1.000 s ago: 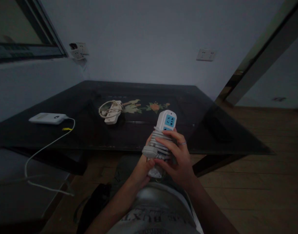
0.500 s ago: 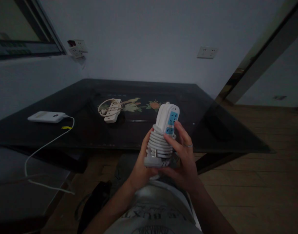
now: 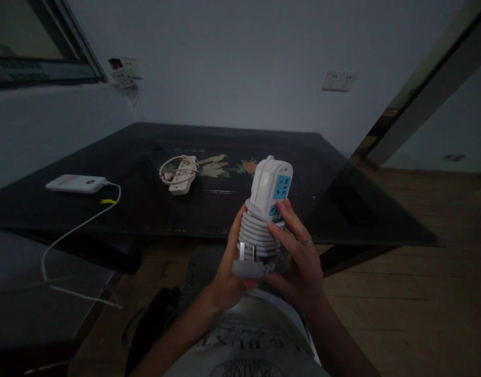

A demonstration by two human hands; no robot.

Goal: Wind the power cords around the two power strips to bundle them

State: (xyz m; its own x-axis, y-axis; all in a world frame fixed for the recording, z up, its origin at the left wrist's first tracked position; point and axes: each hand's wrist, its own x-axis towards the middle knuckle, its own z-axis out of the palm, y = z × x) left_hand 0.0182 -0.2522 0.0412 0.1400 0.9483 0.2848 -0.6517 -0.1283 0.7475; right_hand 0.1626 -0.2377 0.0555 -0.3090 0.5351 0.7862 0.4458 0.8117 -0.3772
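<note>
I hold a white power strip (image 3: 270, 186) with blue sockets upright in front of my body, its grey cord (image 3: 256, 234) wound in tight coils round its lower half. The plug (image 3: 246, 267) sticks out at the bottom left of the coils. My left hand (image 3: 225, 275) grips the strip from the left with the thumb by the plug. My right hand (image 3: 299, 259), with a ring on one finger, wraps the coils from the right, fingertips on the cord.
A dark glass-topped table (image 3: 146, 209) with a flower inlay stands ahead. On it lie a second cream power strip with a coiled cord (image 3: 180, 175) and a white power bank (image 3: 75, 184) with a white cable hanging over the left edge. Wall sockets (image 3: 337, 81) behind; wooden floor right.
Both hands have lifted the wrapped power strip slightly and turned it, so the plug now hangs lower at the left. The view has tilted down a little.
</note>
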